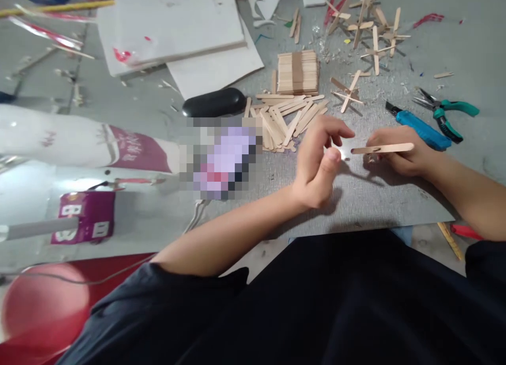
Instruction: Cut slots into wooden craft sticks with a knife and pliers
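Observation:
My right hand [401,157] has its fingers closed round a wooden craft stick [391,149], held nearly level above the table. A small dark slit or mark shows near the middle of this stick. Facing its left end is my left hand [318,162], fingers curled, thumb and forefinger apart. A small bright whitish spot by the left thumb is too blurred to name. Beyond the left hand lies a pile of loose craft sticks [279,120], with a banded bundle of sticks [298,72] behind it. Crossed-stick pieces [350,91] lie farther back, several in number.
Right of centre are a blue utility knife [422,128] and green-handled pliers [445,112]. Leftward lie a black case [214,102], a blurred-out phone [227,159] with a cable, white boards [169,28], a white bottle [79,138] and a purple box [85,217]. A red stool [45,307] stands below.

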Demonstrator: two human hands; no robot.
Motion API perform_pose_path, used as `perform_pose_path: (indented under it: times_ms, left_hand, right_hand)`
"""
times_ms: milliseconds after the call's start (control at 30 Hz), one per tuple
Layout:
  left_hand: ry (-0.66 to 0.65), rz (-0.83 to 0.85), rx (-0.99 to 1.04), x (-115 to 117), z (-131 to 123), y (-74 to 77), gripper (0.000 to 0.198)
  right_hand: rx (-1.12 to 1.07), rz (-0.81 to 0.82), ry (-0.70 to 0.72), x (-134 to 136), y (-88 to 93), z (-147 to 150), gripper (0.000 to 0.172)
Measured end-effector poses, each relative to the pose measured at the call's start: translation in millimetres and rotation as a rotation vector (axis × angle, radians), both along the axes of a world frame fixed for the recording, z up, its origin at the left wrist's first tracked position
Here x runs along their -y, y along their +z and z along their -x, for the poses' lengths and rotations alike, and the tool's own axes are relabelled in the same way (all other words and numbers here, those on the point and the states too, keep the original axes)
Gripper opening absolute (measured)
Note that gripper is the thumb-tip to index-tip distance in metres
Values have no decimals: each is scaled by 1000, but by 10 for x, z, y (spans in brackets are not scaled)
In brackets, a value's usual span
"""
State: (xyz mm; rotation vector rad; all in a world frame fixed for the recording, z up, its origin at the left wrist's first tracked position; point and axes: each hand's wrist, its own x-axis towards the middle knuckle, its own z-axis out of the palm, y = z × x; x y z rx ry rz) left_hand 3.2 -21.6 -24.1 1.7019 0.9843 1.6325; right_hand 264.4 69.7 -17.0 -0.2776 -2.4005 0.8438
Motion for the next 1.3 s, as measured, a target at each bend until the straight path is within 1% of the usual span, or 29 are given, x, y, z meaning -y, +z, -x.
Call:
perform_pose_path:
  times_ms: [33, 67, 100, 167, 233, 333, 400, 533, 600, 667, 767, 800, 900, 967, 1067, 1167, 1233, 1300]
  left_hand:
    - [-99, -45, -15, -10, 11, -34, 53]
    - [-174, -48, -30, -1, 16, -58, 46]
    - [-217, -36, -34, 18, 20, -71, 44]
    - [-271, 69, -49, 57, 28, -62, 41]
    - [-336, 221, -26, 68, 40, -18, 44]
    - [-493, 450, 53, 46, 63, 63, 52]
    - [-539, 522, 109, 39, 72, 93, 54]
    - [-568, 611, 273, 98, 65, 78, 45]
    - [-552, 659, 334, 150, 56, 59, 42]
    - [-524, 681, 365, 200, 50, 51, 46]
    - [-468, 667, 358, 265, 46, 67, 52]
    - [-436, 658, 336, 283, 43, 74, 51]
    - [-281, 621, 289, 319, 21, 79, 45]
    - [-190, 603, 282, 325, -1, 67, 45]
    - [-107, 612, 258, 317, -28, 39, 51]
    - [-66, 630, 207, 312, -35, 14, 55]
    - [-57, 630, 171, 318, -31, -4, 54]
    - [-52, 618, 147, 330, -24, -22, 50]
  right_hand:
    - [10, -20, 7, 9, 11, 6, 45]
    - [23, -32, -3, 27, 27, 12, 46]
    - [39, -38, -19, 50, 45, 18, 46]
    - [73, -51, -32, 103, 80, 28, 44]
    - [104, -58, -31, 151, 105, 38, 41]
    - [136, -62, -63, 206, 116, 61, 41]
    - [143, -73, -79, 245, 112, 82, 40]
    - [110, -98, -67, 328, 111, 112, 21]
    - [87, -94, -65, 347, 113, 112, 17]
    - [79, -64, -85, 337, 116, 101, 17]
    - [84, -34, -163, 295, 135, 76, 20]
    - [88, -49, -190, 286, 149, 70, 20]
    - [132, -135, -236, 311, 214, 77, 20]
    - [176, -138, -252, 365, 266, 103, 24]
    - [202, -10, -287, 464, 336, 161, 37]
    - [192, 130, -314, 552, 387, 225, 48]
    - [183, 189, -342, 599, 409, 267, 51]
    - [186, 226, -374, 631, 417, 303, 49]
